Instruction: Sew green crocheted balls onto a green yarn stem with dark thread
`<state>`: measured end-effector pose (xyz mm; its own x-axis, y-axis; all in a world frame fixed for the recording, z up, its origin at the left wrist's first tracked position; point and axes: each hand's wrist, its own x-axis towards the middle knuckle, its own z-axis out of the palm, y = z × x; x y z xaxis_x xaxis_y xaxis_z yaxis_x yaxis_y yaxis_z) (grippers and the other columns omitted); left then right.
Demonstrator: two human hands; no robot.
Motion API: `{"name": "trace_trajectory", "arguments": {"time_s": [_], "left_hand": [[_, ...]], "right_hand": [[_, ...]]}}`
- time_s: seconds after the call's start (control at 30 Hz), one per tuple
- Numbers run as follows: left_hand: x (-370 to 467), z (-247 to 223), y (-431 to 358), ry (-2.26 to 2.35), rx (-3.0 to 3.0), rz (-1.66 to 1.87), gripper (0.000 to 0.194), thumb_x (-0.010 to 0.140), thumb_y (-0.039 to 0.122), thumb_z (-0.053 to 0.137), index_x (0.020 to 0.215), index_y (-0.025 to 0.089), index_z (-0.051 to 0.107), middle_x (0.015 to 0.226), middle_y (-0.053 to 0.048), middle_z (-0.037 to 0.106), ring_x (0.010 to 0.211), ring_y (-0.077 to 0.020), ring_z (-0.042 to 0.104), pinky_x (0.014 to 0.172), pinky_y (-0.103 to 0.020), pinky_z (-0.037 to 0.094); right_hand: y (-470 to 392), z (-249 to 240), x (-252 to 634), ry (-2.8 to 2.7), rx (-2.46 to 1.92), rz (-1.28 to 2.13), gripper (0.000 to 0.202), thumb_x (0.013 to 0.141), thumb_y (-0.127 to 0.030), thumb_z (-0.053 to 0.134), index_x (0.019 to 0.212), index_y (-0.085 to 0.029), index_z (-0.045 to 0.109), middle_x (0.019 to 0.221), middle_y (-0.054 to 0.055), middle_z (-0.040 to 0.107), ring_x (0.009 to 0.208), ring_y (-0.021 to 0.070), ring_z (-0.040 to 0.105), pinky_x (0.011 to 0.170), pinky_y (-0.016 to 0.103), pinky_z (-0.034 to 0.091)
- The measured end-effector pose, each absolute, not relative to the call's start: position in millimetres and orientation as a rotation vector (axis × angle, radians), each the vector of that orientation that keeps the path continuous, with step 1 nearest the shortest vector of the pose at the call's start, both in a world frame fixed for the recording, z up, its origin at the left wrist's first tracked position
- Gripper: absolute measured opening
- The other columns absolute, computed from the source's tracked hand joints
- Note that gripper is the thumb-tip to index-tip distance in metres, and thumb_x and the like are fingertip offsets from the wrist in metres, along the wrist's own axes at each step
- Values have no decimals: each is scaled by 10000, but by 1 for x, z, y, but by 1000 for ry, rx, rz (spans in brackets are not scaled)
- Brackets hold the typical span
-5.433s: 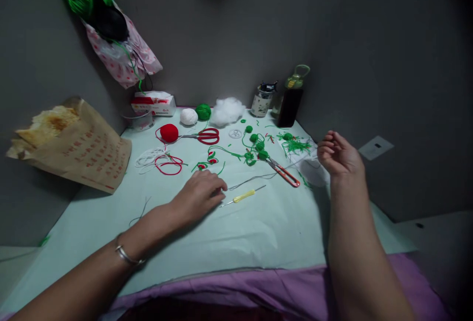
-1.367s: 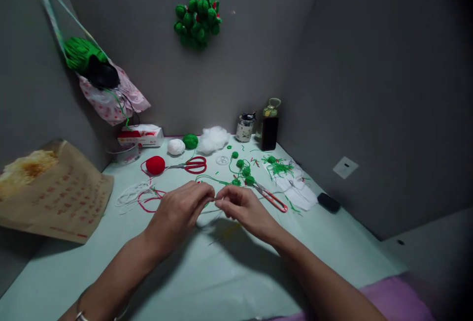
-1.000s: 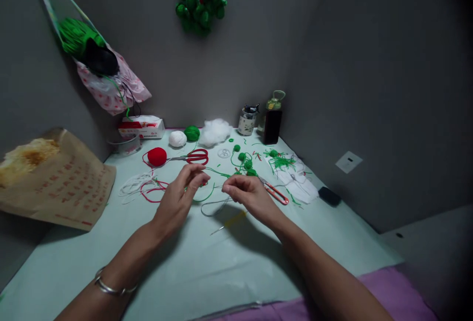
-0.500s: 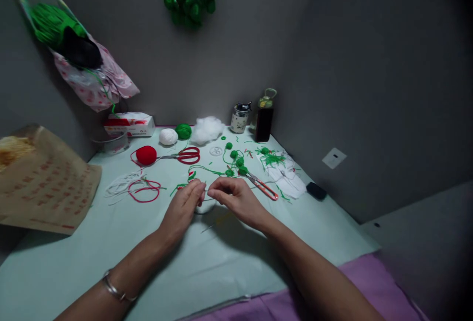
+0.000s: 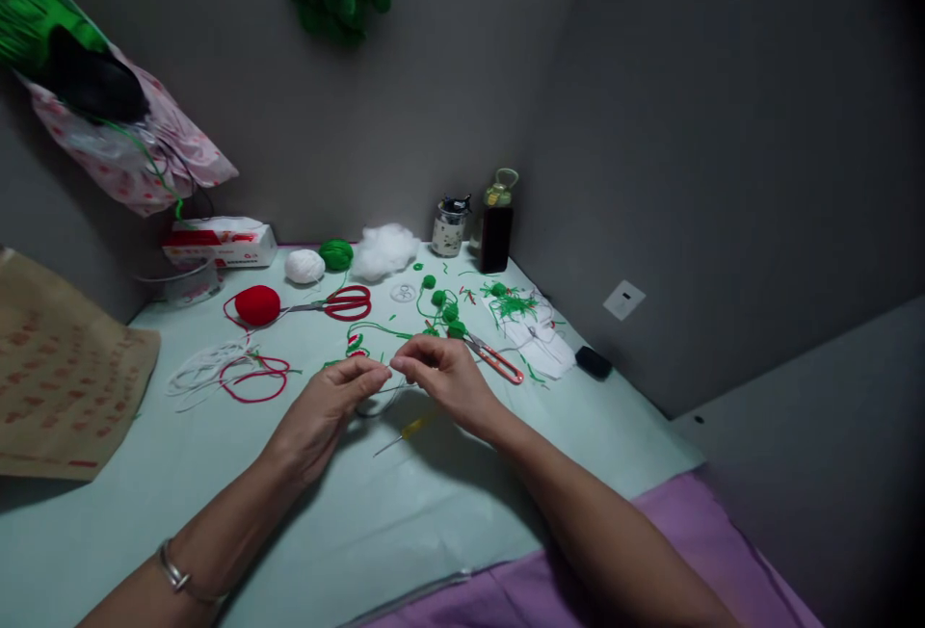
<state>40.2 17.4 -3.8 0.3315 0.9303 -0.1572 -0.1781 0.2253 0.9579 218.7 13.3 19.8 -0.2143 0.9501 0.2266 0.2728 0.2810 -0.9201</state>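
My left hand (image 5: pixel 332 402) and my right hand (image 5: pixel 448 379) meet above the table, each with thumb and fingers pinched together. What lies between the fingertips is too small to make out. A thin dark cord (image 5: pixel 376 408) loops just below them. On the table under my right hand rests a yellow-handled hook (image 5: pixel 411 429). Behind the hands are a small red, white and green piece (image 5: pixel 356 343) and several green crocheted balls (image 5: pixel 450 312). Orange-handled snips (image 5: pixel 498 360) lie to the right of these.
Red scissors (image 5: pixel 347 303), a red yarn ball (image 5: pixel 257 304), white stuffing (image 5: pixel 384 250) and a black bottle (image 5: pixel 495 238) stand farther back. At the left is a paper bag (image 5: pixel 72 378); a black object (image 5: pixel 594 362) lies right.
The view has turned to the right, so things appear farther left. My left hand's fingers now reach out straighter toward my right fingertips, and the yellow hook handle shows more clearly.
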Motion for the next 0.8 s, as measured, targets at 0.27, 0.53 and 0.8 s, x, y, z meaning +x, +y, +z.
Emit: {"name": "trace_trajectory", "arguments": {"time_s": [0.27,0.53,0.8], "left_hand": [[40,-7,23,964,998,1053,237,747,383,770,904,206,755,929,-42,706,920,-205,627,887,-332,473],[29,-19,31,1139,2114,1221,142,851,293,636,867,271,775,813,-34,659,887,-241,589,896,-408,406],[32,-11,27,1168,1790,1223,130,753,309,724,675,221,669,784,-4,584,809,-207,578,781,-341,425]], "right_hand": [[11,-9,204,-2161,-1119,524,178,958,-206,513,851,-182,653,815,41,672,726,146,539,673,250,377],[12,9,215,-2039,-1150,553,199,960,-230,531,836,-176,677,715,3,638,638,114,509,629,222,353],[17,8,219,-1962,-1154,706,174,921,-207,561,821,-165,698,704,-13,629,643,104,513,633,213,356]]}}
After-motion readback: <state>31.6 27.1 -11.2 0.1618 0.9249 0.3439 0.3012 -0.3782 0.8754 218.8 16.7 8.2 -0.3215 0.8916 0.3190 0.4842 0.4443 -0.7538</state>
